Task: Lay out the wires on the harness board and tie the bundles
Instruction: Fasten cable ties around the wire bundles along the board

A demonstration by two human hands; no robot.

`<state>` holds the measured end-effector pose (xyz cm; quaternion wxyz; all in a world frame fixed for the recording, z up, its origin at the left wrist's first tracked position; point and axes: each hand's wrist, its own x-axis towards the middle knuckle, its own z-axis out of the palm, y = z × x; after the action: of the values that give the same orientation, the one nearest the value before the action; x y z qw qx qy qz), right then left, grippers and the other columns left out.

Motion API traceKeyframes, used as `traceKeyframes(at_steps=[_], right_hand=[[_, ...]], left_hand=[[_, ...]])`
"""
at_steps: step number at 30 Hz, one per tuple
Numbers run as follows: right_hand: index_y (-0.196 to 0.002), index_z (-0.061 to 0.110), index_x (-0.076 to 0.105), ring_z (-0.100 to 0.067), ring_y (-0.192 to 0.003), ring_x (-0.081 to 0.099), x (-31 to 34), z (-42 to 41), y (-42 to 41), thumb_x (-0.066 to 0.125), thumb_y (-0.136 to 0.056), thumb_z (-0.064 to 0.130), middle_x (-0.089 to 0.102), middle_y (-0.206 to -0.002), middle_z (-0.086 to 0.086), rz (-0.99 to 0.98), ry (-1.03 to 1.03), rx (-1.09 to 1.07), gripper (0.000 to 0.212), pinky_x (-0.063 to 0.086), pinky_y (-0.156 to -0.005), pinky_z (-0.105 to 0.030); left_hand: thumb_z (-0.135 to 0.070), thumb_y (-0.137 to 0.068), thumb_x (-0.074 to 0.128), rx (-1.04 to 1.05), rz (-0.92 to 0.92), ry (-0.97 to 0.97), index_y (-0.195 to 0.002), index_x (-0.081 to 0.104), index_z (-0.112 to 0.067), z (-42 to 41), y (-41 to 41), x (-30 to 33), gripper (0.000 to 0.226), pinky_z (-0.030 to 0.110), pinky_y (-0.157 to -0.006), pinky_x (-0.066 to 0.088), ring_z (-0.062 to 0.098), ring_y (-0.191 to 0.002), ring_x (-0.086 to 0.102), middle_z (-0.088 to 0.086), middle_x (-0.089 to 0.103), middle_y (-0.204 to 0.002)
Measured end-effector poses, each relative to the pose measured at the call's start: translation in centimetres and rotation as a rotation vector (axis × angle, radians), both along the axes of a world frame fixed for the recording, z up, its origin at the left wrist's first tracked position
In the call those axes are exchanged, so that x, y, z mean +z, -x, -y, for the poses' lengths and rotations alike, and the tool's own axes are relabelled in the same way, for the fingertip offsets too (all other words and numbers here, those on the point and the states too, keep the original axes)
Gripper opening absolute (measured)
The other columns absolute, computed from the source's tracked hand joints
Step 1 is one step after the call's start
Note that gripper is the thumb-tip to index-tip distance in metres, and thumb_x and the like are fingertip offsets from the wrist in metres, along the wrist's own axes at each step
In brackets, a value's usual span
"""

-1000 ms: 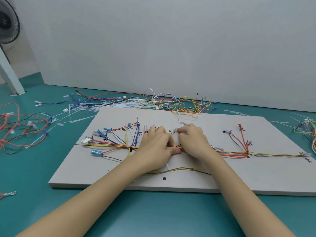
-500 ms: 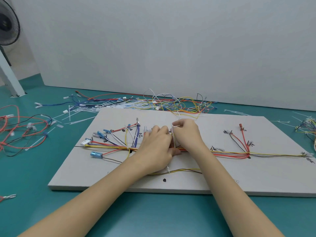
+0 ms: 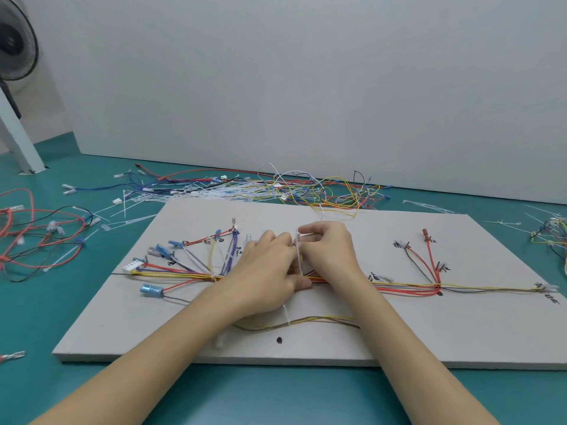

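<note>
Board: grey harness board (image 3: 399,338) flat on teal tabletop (image 3: 276,400), centre of view.
Main bundle: wires (image 3: 408,288) run 9-to-3 across board middle; yellow, red, orange, grey strands; fan-out w/ blue & white connectors at 9-10 o'clock, red/grey branches at 2-3 o'clock.
L hand: left hand (image 3: 264,277) pressed down on bundle at board centre, fingers curled over the wires, thumb tip against them at the tie spot.
R hand: right hand (image 3: 328,256) just beside L, touching it; thumb + forefinger pinch top of white cable tie (image 3: 298,256).
Tie: stands about upright, lower end at the bundle between both hands; whether looped fully round, can't tell.
Lower pair: yellow + brown wire run (image 3: 306,321) at 6 o'clock of hands, already carrying a white tie; black dot (image 3: 279,340) on board just below.
Loose stock: tangle of spare wires (image 3: 306,185) & white ties at 12 o'clock beyond board, by the wall.
Left side: red/black wire loops (image 3: 36,237) at 9 o'clock on tabletop.
Right edge: small wire bunch (image 3: 552,234) at 3 o'clock.
Fan: pedestal fan (image 3: 13,47) at 10-11 o'clock, partly cut off.
</note>
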<state>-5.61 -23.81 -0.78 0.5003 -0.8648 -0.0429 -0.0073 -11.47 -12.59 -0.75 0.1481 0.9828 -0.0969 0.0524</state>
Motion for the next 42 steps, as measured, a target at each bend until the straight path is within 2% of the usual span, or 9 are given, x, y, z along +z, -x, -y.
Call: traceKeyframes(at_steps=[10,17,20,23,26,28,31,35,42], right_hand=[[-0.102,0.009,0.072,-0.024,-0.101,0.065,-0.2,-2.4,2.0,0.058,-0.081,0.000,0.072,-0.102,-0.008,0.083,0.088,0.073,0.027,0.050,-0.092,-0.039],[-0.100,0.000,0.069,-0.030,-0.091,0.061,0.0,-0.8,2.0,0.044,-0.080,-0.004,0.071,-0.096,-0.015,0.060,0.154,0.255,0.032,0.050,-0.081,-0.035],[-0.115,0.010,0.068,-0.017,-0.105,0.062,0.3,0.3,1.4,0.051,-0.088,0.005,0.069,-0.112,-0.004,0.035,0.138,0.245,0.033,0.047,-0.092,-0.028],[-0.095,0.019,0.071,-0.015,-0.094,0.063,0.2,0.9,0.9,0.057,-0.088,0.009,0.071,-0.100,0.000,-0.001,0.073,0.249,0.019,0.046,-0.080,-0.024],[-0.082,0.023,0.070,-0.012,-0.086,0.063,0.1,0.9,0.8,0.054,-0.086,0.006,0.070,-0.091,0.005,0.010,0.061,0.237,0.023,0.047,-0.075,-0.022],[-0.080,0.021,0.071,-0.011,-0.086,0.063,-0.1,0.8,0.8,0.053,-0.085,0.005,0.071,-0.089,0.006,0.019,0.049,0.226,0.025,0.047,-0.074,-0.021],[-0.078,0.021,0.072,-0.010,-0.082,0.063,-0.2,0.9,0.7,0.053,-0.084,0.004,0.069,-0.082,0.009,0.031,0.040,0.225,0.027,0.046,-0.070,-0.018],[-0.078,0.021,0.072,-0.010,-0.082,0.063,-0.3,1.0,0.7,0.053,-0.084,0.004,0.069,-0.081,0.009,0.031,0.034,0.227,0.026,0.046,-0.070,-0.018],[-0.079,0.020,0.073,-0.012,-0.085,0.063,-0.2,1.0,0.7,0.053,-0.085,0.004,0.070,-0.084,0.006,0.017,0.015,0.234,0.026,0.047,-0.077,-0.022]], left_hand=[[-0.052,-0.076,0.073,0.001,-0.205,-0.008,-0.079,0.069,-0.027,-3.0,0.5,2.0,0.026,0.035,-0.081,0.033,0.014,-0.104,0.042,-0.008,0.061,-0.095],[-0.039,-0.071,0.083,-0.073,-0.352,0.208,-0.081,0.075,-0.026,-4.6,0.6,3.5,0.018,0.040,-0.090,0.050,0.012,-0.091,0.065,-0.006,0.070,-0.091],[-0.020,-0.080,0.079,-0.180,-0.397,0.480,-0.087,0.076,-0.026,-6.1,0.0,5.1,0.010,0.017,-0.078,0.052,0.009,-0.090,0.067,-0.009,0.074,-0.092],[-0.006,-0.086,0.070,-0.016,-0.201,0.771,-0.094,0.075,-0.023,-7.4,-3.8,5.6,0.020,0.016,-0.081,0.047,0.007,-0.096,0.067,-0.003,0.075,-0.102],[-0.008,-0.094,0.054,0.324,0.058,0.462,-0.110,0.071,-0.013,-8.7,-8.8,4.4,0.024,0.027,-0.087,0.046,0.020,-0.110,0.061,0.006,0.069,-0.115],[-0.010,-0.097,0.047,0.379,-0.009,0.231,-0.110,0.069,-0.004,-9.9,-10.7,2.8,0.027,0.035,-0.095,0.047,0.029,-0.112,0.059,0.013,0.066,-0.119],[-0.022,-0.099,0.042,0.366,-0.105,0.020,-0.085,0.058,-0.002,-11.0,-11.6,0.7,0.030,0.039,-0.086,0.048,0.033,-0.099,0.058,0.022,0.065,-0.107],[-0.027,-0.099,0.041,0.353,-0.079,0.036,-0.086,0.055,-0.007,-11.5,-12.0,-0.1,0.029,0.034,-0.072,0.039,0.029,-0.087,0.052,0.013,0.058,-0.090],[-0.010,-0.097,0.041,0.365,-0.022,0.116,-0.057,0.040,-0.008,-11.8,-12.2,-0.3,0.040,0.033,-0.059,0.028,0.027,-0.068,0.043,0.013,0.045,-0.061]])
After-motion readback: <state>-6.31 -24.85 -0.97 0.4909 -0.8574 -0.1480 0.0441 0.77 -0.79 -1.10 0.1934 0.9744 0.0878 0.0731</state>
